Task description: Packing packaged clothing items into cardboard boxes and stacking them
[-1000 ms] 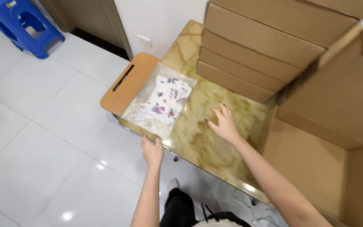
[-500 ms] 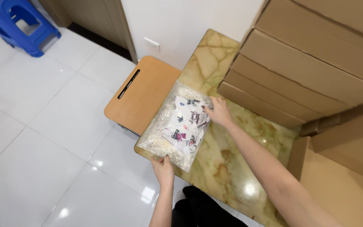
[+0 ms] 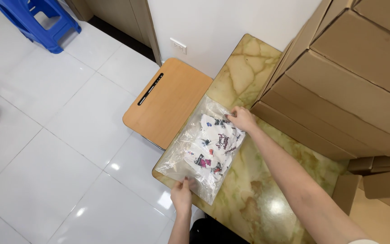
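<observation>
A clear plastic bag (image 3: 190, 149) with a folded white printed garment (image 3: 214, 150) inside lies on the green-beige marble table (image 3: 249, 199), partly over a wooden board. My left hand (image 3: 182, 195) pinches the bag's near edge at the table's front. My right hand (image 3: 242, 118) grips the bag's far corner, close to the stacked cardboard boxes.
Flat cardboard boxes (image 3: 339, 90) are stacked on the table's right side. A wooden board with a slot (image 3: 165, 100) juts out left of the table. A blue plastic stool (image 3: 39, 19) stands on the white tiled floor (image 3: 46, 135). An open carton (image 3: 375, 203) sits at lower right.
My right hand moved from the bare table top to the bag's far corner and took hold of it. My left hand stayed on the near edge. The view shifted left and down.
</observation>
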